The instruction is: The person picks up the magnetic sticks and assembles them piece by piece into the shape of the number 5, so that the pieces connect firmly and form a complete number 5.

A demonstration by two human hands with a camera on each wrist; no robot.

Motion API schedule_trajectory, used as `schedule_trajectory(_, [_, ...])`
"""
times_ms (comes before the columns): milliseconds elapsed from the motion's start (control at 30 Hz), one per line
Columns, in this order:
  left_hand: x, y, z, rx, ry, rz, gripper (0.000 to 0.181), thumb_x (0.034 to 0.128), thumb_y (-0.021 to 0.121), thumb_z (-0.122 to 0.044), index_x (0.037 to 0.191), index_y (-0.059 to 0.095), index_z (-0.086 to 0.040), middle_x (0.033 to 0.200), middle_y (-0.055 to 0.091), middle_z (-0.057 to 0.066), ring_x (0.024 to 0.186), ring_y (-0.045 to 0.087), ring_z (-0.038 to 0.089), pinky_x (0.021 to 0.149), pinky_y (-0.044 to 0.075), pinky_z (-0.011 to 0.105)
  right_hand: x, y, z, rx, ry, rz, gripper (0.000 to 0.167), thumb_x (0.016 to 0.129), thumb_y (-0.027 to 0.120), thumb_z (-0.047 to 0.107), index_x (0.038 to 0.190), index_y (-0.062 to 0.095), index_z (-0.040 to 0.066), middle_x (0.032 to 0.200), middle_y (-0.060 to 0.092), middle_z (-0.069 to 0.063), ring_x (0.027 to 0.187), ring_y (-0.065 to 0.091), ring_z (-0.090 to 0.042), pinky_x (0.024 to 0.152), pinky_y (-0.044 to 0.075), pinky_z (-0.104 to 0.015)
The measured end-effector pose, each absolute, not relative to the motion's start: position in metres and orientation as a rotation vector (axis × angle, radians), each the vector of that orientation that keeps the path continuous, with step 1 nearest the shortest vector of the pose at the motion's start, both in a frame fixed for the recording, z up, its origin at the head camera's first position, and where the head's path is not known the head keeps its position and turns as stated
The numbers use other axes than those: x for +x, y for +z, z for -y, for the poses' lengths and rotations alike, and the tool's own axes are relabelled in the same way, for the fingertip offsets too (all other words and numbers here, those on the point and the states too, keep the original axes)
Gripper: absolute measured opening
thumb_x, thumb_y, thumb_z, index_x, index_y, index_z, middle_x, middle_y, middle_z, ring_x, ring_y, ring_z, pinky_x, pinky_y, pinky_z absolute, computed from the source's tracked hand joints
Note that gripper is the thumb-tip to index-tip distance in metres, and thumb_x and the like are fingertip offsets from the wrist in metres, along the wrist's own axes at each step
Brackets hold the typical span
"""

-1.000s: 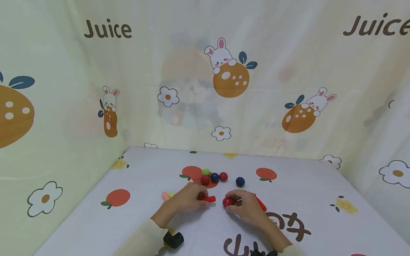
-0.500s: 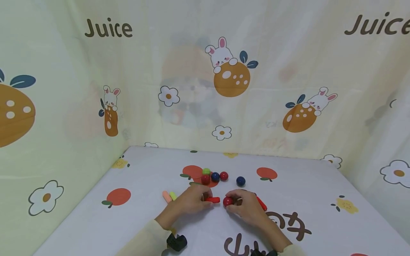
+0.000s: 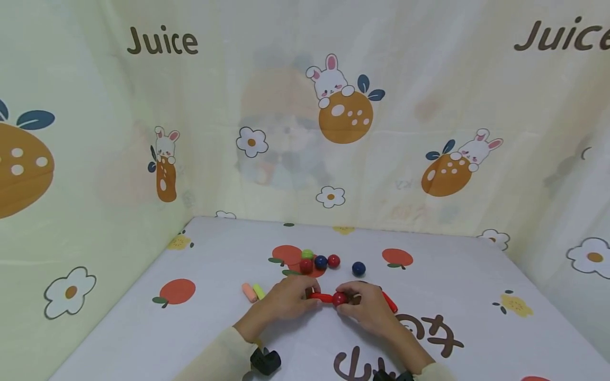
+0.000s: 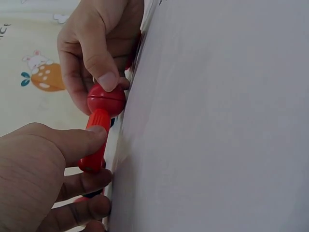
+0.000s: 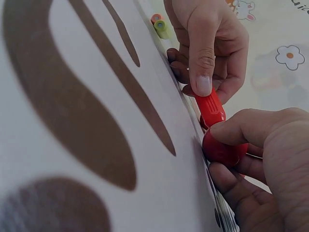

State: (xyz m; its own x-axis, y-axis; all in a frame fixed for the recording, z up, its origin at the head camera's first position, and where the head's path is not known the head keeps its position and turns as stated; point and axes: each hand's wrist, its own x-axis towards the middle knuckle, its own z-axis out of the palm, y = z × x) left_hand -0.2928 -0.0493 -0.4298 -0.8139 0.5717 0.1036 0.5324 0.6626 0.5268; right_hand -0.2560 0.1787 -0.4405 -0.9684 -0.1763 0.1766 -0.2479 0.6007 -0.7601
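The left hand pinches a short red stick between thumb and fingers. Facing it, the right hand holds a red ball at its fingertips. In the left wrist view one end of the red stick meets the red ball; the right wrist view shows the stick against the ball too. Whether they are joined cannot be told. Another red stick lies just beyond the right hand, partly hidden by it.
Behind the hands sit a green ball, a red ball, a blue ball and another red ball. A separate blue ball is to their right. Orange and yellow-green sticks lie left of the left hand.
The left hand has moved right with the red stick, closing the gap to the red ball. The right hand has stayed nearly still, holding the ball.
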Motion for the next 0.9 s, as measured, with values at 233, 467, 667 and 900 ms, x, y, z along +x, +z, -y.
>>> schedule_trajectory(233, [-0.2916, -0.4272, 0.0477, 0.931, 0.834, -2.803, 0.016, 0.0905, 0.078, -0.029, 0.104, 0.072, -0.022, 0.08, 0.06, -0.013, 0.075, 0.055, 0.007, 0.067, 0.048, 0.024, -0.2569, -0.4406, -0.1793, 0.339, 1.345, 2.735, 0.032, 0.083, 0.082, 0.008, 0.114, 0.075, 0.01, 0.102, 0.073, 0.003, 0.09, 0.064, -0.015, 0.08, 0.055, -0.024])
schedule_trajectory(467, [-0.2929, -0.428, 0.0509, 0.933, 0.864, -2.78, 0.016, 0.0896, 0.079, -0.024, 0.104, 0.072, -0.021, 0.08, 0.062, -0.012, 0.074, 0.056, 0.007, 0.068, 0.048, 0.023, -0.2562, -0.4412, -0.1795, 0.384, 1.348, 2.733, 0.032, 0.082, 0.082, 0.008, 0.113, 0.074, 0.009, 0.1, 0.072, 0.003, 0.089, 0.063, -0.015, 0.078, 0.055, -0.023])
schedule_trajectory(667, [-0.2939, -0.4264, 0.0533, 0.957, 0.881, -2.762, 0.016, 0.09, 0.078, -0.022, 0.105, 0.072, -0.02, 0.081, 0.062, -0.012, 0.075, 0.056, 0.008, 0.068, 0.049, 0.023, -0.2557, -0.4399, -0.1789, 0.369, 1.339, 2.743, 0.032, 0.083, 0.081, 0.008, 0.114, 0.074, 0.01, 0.1, 0.072, 0.003, 0.089, 0.063, -0.015, 0.079, 0.055, -0.023])
schedule_trajectory(900, [-0.2952, -0.4253, 0.0544, 0.965, 0.891, -2.755, 0.015, 0.0902, 0.078, -0.021, 0.104, 0.073, -0.02, 0.081, 0.062, -0.012, 0.075, 0.057, 0.008, 0.069, 0.049, 0.022, -0.2569, -0.4394, -0.1789, 0.363, 1.338, 2.74, 0.032, 0.083, 0.082, 0.008, 0.115, 0.074, 0.01, 0.101, 0.072, 0.003, 0.089, 0.063, -0.016, 0.079, 0.055, -0.025])
